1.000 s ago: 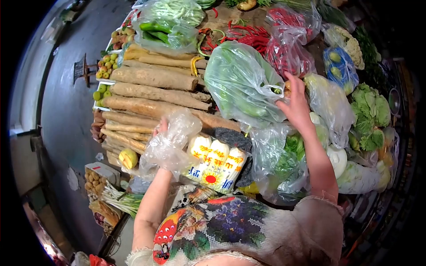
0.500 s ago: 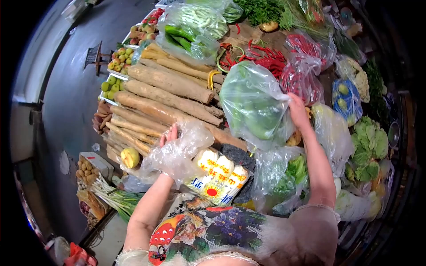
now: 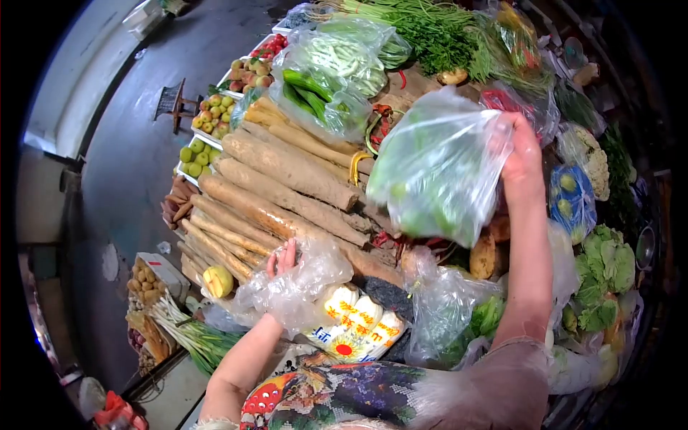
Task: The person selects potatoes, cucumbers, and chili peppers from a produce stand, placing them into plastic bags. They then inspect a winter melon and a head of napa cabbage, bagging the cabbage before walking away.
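Observation:
My right hand (image 3: 522, 150) is closed on the gathered neck of a clear plastic bag of green vegetables (image 3: 430, 168). The bag hangs over the display, slightly blurred, its contents too hazy to name. My left hand (image 3: 283, 259) has its fingers stretched out, resting by the long brown yams (image 3: 287, 172). A crumpled clear plastic bag (image 3: 304, 283) lies around that hand and hides its palm and part of the wrist. Close to my left forearm is a white printed package (image 3: 355, 326). Below the raised bag sits another clear bag with leafy greens (image 3: 459, 308).
Bags of green peppers (image 3: 308, 93) and pale green beans (image 3: 340, 61) lie beyond the yams. Trays of apples (image 3: 215, 115) and green fruit (image 3: 197, 158) line the left edge. Spring onions (image 3: 193, 326) lie lower left. A lettuce (image 3: 602, 269) and cauliflower (image 3: 588, 161) are at right.
My right hand has lifted the bag of greens up and to the right, uncovering brown roots beneath it and covering most of the red chillies. My left hand stays by the yams.

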The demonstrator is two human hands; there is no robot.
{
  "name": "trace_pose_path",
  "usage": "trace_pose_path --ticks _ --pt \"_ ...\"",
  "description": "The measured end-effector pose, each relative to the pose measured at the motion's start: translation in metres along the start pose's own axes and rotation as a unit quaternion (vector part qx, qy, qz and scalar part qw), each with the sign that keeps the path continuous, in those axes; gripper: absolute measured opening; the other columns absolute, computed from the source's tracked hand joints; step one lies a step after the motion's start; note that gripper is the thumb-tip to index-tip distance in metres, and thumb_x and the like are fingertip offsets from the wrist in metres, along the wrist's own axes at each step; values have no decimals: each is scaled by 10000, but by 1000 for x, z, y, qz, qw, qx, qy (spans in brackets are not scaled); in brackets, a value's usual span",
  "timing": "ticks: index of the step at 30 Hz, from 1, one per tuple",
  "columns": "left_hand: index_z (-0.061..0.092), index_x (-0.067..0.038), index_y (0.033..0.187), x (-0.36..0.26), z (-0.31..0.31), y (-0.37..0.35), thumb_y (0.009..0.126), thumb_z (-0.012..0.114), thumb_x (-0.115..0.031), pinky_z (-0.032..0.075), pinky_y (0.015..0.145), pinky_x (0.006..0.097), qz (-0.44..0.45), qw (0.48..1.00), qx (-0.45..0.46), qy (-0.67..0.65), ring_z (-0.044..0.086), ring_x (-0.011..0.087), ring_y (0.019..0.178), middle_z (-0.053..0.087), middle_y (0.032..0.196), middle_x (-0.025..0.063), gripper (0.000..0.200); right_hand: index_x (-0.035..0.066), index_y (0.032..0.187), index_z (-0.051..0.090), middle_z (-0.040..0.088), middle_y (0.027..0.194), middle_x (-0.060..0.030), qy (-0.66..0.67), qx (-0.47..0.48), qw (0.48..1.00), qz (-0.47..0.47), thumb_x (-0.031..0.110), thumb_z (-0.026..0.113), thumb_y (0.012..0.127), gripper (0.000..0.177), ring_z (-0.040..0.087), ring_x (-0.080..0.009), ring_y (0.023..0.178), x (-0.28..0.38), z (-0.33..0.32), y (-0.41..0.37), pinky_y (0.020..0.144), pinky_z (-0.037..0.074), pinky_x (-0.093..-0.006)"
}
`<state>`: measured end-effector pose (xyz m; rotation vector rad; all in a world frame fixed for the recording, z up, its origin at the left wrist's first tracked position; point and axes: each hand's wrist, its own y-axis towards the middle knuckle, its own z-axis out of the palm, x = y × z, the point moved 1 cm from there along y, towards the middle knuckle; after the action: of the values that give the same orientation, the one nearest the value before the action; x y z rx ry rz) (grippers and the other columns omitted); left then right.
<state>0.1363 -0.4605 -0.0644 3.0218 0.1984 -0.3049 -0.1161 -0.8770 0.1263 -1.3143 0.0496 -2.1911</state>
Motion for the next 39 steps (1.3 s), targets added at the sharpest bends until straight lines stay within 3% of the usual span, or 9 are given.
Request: trace_pose_path --ticks 4,6,8,12,23,25,32,35,39 --pt "500 -63 1334 -4 -6 3 832 616 -403 192 1119 517 8 1000 -1 15 355 352 1384 260 1539 245 617 58 749 488 493 675 -42 125 92 986 -60 138 470 882 156 482 -160 550 28 -11 60 486 437 -277" --pt "508 -116 1358 -5 -11 6 847 606 -392 238 1095 517 9 999 18 29 343 345 1394 350 1493 212 589 22 797 499 510 707 -65 153 -56 978 -131 127 475 892 143 494 -163 575 25 33 69 486 441 -293" --pt "516 -169 1382 -7 -13 6 862 596 -380 283 1071 517 6 998 38 42 331 338 1403 440 1446 179 567 31 820 513 539 749 -70 44 -89 973 -206 112 506 886 105 515 -167 583 17 37 94 492 457 -324" --pt "488 -78 1366 -3 -8 6 832 608 -432 162 1131 524 8 998 55 43 322 361 1402 224 1549 246 652 13 1029 529 590 885 -96 -105 -64 962 -242 164 499 966 166 602 -183 661 -32 -9 129 568 529 -324" --pt "478 -126 1391 -5 -15 8 836 602 -446 167 1133 525 17 996 82 38 306 352 1411 221 1553 232 653 30 1163 550 601 1028 -66 -211 -75 973 -53 205 555 966 264 645 -162 789 -100 -50 114 644 508 -254" --pt "502 -201 1396 -10 -24 12 865 593 -423 268 1078 554 5 996 91 25 244 362 1439 438 1462 104 582 43 1151 559 604 1023 -58 -221 -84 971 -39 218 548 973 250 643 -143 791 -103 -58 114 636 507 -253" --pt "485 -111 1383 -4 -14 5 862 586 -421 177 1133 526 20 996 70 42 321 364 1400 241 1544 238 614 40 1183 557 642 1007 -69 -177 -144 971 -69 181 591 946 277 644 -145 817 -109 -82 98 640 503 -256" --pt "489 -102 1373 0 -4 3 865 584 -416 172 1136 527 7 998 56 36 320 370 1400 241 1545 240 605 20 1257 536 642 1120 -144 -404 -227 862 -207 178 653 890 416 644 -235 973 -111 -90 97 820 503 -331" --pt "491 -131 1386 -3 -12 2 853 588 -408 211 1124 511 13 996 71 49 303 342 1417 324 1514 185 609 13 1287 521 578 1256 -182 -458 -157 841 -241 172 640 893 441 613 -244 1075 -120 -80 78 907 476 -338"
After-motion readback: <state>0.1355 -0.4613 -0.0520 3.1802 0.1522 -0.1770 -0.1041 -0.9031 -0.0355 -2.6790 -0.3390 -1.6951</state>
